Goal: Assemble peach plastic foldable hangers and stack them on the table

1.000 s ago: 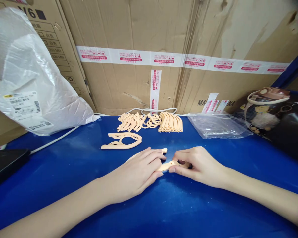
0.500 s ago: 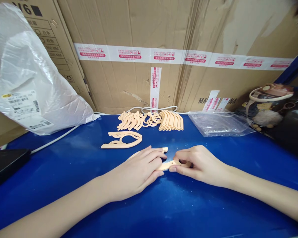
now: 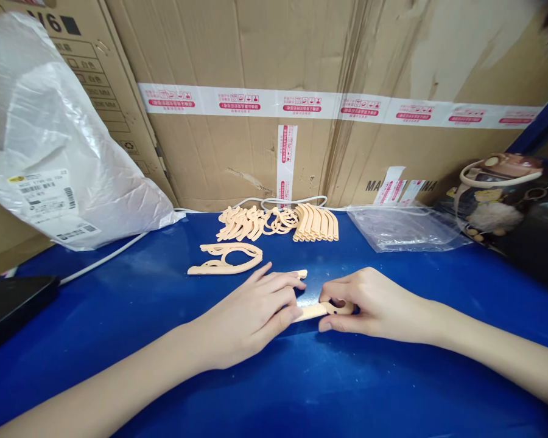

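Observation:
Over the blue tabletop, my left hand (image 3: 256, 313) grips a cream plastic hanger arm (image 3: 311, 312) between thumb and fingers. Its far part is hidden under the palm. My right hand (image 3: 372, 304) pinches a small curved hanger hook (image 3: 346, 308) with a hole in it, against the arm's right end. Whether the two pieces are joined I cannot tell. Another cream hanger arm (image 3: 301, 274) pokes out beyond my left fingertips, mostly covered by that hand. Behind my left hand lies a folded hanger (image 3: 246, 265), with its two arms side by side.
Farther back sit a heap of short hanger pieces (image 3: 242, 222), several loose hooks (image 3: 281, 220) and a row of hanger arms (image 3: 317, 224). A clear plastic bag (image 3: 406, 231) and a bottle (image 3: 493, 194) are at right. A white parcel bag (image 3: 68, 140) and black device (image 3: 16, 307) stand left.
The hook has turned and shifted slightly right with my right hand, and its hole now shows lower. More of the arm shows between my hands. My left fingers have spread a little.

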The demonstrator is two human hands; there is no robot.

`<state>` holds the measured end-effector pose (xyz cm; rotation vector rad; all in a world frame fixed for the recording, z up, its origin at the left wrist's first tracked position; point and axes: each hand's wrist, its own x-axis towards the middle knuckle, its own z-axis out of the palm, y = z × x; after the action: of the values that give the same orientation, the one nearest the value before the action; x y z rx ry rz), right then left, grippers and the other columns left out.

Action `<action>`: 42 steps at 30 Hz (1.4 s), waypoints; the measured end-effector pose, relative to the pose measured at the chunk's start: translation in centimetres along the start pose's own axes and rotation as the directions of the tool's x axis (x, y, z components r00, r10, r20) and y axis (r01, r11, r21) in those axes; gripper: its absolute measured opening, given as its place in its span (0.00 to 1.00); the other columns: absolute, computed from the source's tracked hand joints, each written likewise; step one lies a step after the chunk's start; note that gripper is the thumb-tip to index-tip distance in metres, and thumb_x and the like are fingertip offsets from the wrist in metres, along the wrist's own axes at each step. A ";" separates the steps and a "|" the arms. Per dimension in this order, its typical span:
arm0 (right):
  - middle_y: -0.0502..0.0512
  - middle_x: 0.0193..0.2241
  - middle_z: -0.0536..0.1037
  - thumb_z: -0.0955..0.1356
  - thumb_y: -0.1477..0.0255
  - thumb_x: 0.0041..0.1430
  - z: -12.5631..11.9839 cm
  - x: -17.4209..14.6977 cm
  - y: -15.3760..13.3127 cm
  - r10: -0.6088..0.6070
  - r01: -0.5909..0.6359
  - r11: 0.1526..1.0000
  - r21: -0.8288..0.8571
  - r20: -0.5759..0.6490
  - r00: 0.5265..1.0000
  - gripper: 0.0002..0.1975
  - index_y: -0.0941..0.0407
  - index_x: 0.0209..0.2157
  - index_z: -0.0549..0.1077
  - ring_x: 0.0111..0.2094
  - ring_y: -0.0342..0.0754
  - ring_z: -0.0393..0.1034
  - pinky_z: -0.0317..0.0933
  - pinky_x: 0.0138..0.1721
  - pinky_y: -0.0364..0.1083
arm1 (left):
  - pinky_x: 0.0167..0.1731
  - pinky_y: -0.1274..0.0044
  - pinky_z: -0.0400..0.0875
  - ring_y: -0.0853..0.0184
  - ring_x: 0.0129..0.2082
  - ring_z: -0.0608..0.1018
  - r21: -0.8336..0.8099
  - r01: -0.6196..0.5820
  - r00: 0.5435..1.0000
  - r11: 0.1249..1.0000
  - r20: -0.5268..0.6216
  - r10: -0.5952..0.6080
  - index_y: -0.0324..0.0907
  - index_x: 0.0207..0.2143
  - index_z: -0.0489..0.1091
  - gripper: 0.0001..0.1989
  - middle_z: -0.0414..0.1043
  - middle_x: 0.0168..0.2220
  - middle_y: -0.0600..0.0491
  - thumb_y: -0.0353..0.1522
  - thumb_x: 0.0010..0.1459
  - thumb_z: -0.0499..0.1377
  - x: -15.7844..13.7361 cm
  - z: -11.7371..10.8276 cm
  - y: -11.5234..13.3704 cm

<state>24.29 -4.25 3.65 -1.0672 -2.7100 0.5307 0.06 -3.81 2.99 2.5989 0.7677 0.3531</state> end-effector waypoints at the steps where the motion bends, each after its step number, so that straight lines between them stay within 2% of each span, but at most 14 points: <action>1: 0.44 0.20 0.66 0.68 0.59 0.59 -0.3 0.0 0.0 -0.008 0.007 1.000 0.006 0.022 1.000 0.15 0.57 0.28 0.68 0.20 0.39 0.57 0.47 0.23 0.40 | 0.62 0.62 0.49 0.63 0.61 0.62 -0.031 0.021 1.000 0.999 -0.013 -0.021 0.44 0.37 0.67 0.13 0.65 0.56 0.53 0.33 0.69 0.44 -0.1 -0.1 -0.1; 3: 0.45 0.23 0.67 0.70 0.60 0.57 -1.0 -0.1 0.1 -0.043 0.043 0.999 0.015 0.054 0.998 0.14 0.56 0.29 0.69 0.24 0.40 0.60 0.51 0.26 0.40 | 0.58 0.66 0.57 0.62 0.61 0.61 -0.100 0.051 0.998 0.994 -0.038 -0.055 0.45 0.38 0.67 0.10 0.64 0.57 0.52 0.31 0.67 0.47 -0.2 -0.2 -0.4; 5: 0.47 0.28 0.71 0.70 0.64 0.58 -1.7 -0.1 0.0 -0.092 0.090 0.996 0.021 0.077 0.993 0.10 0.56 0.31 0.72 0.31 0.43 0.64 0.56 0.34 0.42 | 0.54 0.70 0.63 0.62 0.62 0.60 -0.170 0.064 0.996 0.983 -0.049 -0.074 0.45 0.41 0.67 0.08 0.62 0.58 0.51 0.28 0.63 0.50 -0.2 -0.2 -0.8; 9: 0.52 0.42 0.72 0.69 0.69 0.60 -2.5 -0.3 0.0 -0.142 0.142 0.990 0.009 0.085 0.986 0.04 0.52 0.37 0.75 0.45 0.48 0.64 0.55 0.49 0.50 | 0.57 0.67 0.60 0.62 0.62 0.61 -0.248 0.034 0.994 0.968 -0.091 -0.058 0.45 0.42 0.68 0.10 0.63 0.57 0.50 0.25 0.60 0.52 0.0 -0.2 -1.4; 13: 0.55 0.50 0.68 0.67 0.70 0.62 -2.5 -0.5 0.3 -0.135 0.136 0.991 -0.010 0.020 0.991 0.06 0.51 0.38 0.76 0.55 0.51 0.59 0.55 0.54 0.52 | 0.57 0.64 0.59 0.60 0.61 0.63 -0.232 0.026 0.993 0.972 -0.102 -0.051 0.47 0.44 0.69 0.10 0.63 0.57 0.49 0.30 0.60 0.57 0.0 -0.3 -1.5; 16: 0.56 0.51 0.67 0.64 0.71 0.64 -2.2 -0.6 0.6 -0.096 0.096 0.995 -0.014 -0.019 0.995 0.07 0.52 0.37 0.75 0.54 0.50 0.61 0.58 0.53 0.50 | 0.56 0.65 0.61 0.58 0.60 0.63 -0.197 0.046 0.994 0.979 -0.084 -0.063 0.47 0.45 0.68 0.14 0.63 0.58 0.50 0.33 0.56 0.61 -0.1 -0.2 -1.5; 22: 0.54 0.46 0.71 0.62 0.79 0.62 -1.7 -0.4 -0.1 -0.089 0.089 0.995 -0.033 0.016 0.996 0.09 0.55 0.36 0.72 0.45 0.45 0.67 0.60 0.47 0.45 | 0.54 0.66 0.63 0.59 0.57 0.67 -0.140 0.029 0.990 0.990 -0.134 -0.048 0.46 0.48 0.66 0.15 0.65 0.55 0.50 0.32 0.57 0.60 -0.1 0.2 -1.3; 25: 0.54 0.40 0.73 0.64 0.71 0.64 -1.3 -0.4 -0.9 -0.126 0.126 0.989 -0.082 0.007 0.992 0.06 0.56 0.33 0.70 0.39 0.46 0.68 0.59 0.43 0.46 | 0.55 0.67 0.63 0.61 0.55 0.69 -0.132 0.036 0.982 0.991 -0.179 -0.059 0.46 0.49 0.64 0.16 0.67 0.52 0.50 0.31 0.58 0.59 0.0 0.4 -1.2; 27: 0.53 0.36 0.73 0.67 0.61 0.60 -1.0 -0.5 -1.4 -0.148 0.147 0.983 -0.109 0.000 0.989 0.12 0.55 0.33 0.69 0.36 0.47 0.67 0.58 0.40 0.47 | 0.55 0.67 0.63 0.61 0.55 0.68 -0.128 0.048 0.978 0.991 -0.196 -0.073 0.46 0.48 0.64 0.14 0.67 0.51 0.50 0.31 0.59 0.58 0.1 0.5 -1.0; 29: 0.53 0.34 0.73 0.70 0.58 0.56 -0.7 -0.6 -1.9 -0.153 0.152 0.981 -0.117 0.002 0.988 0.15 0.55 0.35 0.69 0.35 0.48 0.66 0.57 0.38 0.47 | 0.55 0.68 0.63 0.60 0.57 0.67 -0.118 0.060 0.976 0.991 -0.203 -0.083 0.45 0.48 0.65 0.12 0.67 0.52 0.50 0.32 0.61 0.56 0.1 0.5 -0.9; 33: 0.52 0.36 0.74 0.69 0.69 0.59 -0.5 -0.8 -2.5 -0.154 0.155 0.987 -0.034 0.028 0.988 0.09 0.54 0.41 0.67 0.38 0.48 0.66 0.57 0.41 0.46 | 0.53 0.68 0.65 0.60 0.56 0.68 -0.088 0.085 0.973 0.993 -0.207 -0.102 0.46 0.50 0.64 0.13 0.68 0.52 0.49 0.33 0.62 0.55 0.1 0.7 -0.8; 37: 0.52 0.41 0.74 0.66 0.80 0.58 -0.6 -0.7 -2.4 -0.197 0.195 0.979 0.052 0.044 0.979 0.14 0.54 0.46 0.67 0.44 0.47 0.65 0.56 0.47 0.46 | 0.49 0.68 0.68 0.60 0.51 0.72 -0.039 0.093 0.970 0.995 -0.222 -0.099 0.46 0.48 0.65 0.13 0.70 0.50 0.51 0.34 0.61 0.56 0.0 0.9 -0.8; 42: 0.53 0.44 0.73 0.63 0.83 0.59 -0.3 -0.4 -1.6 -0.215 0.215 0.976 -0.023 0.000 0.977 0.14 0.54 0.45 0.70 0.47 0.48 0.63 0.54 0.50 0.48 | 0.47 0.68 0.68 0.59 0.51 0.71 -0.001 0.098 0.976 0.995 -0.198 -0.096 0.46 0.47 0.66 0.12 0.70 0.49 0.52 0.36 0.60 0.57 0.1 0.7 -0.5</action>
<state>23.67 -5.56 4.59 -0.7637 -2.7890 0.4624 0.17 -3.53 2.17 2.5491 0.9607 0.5865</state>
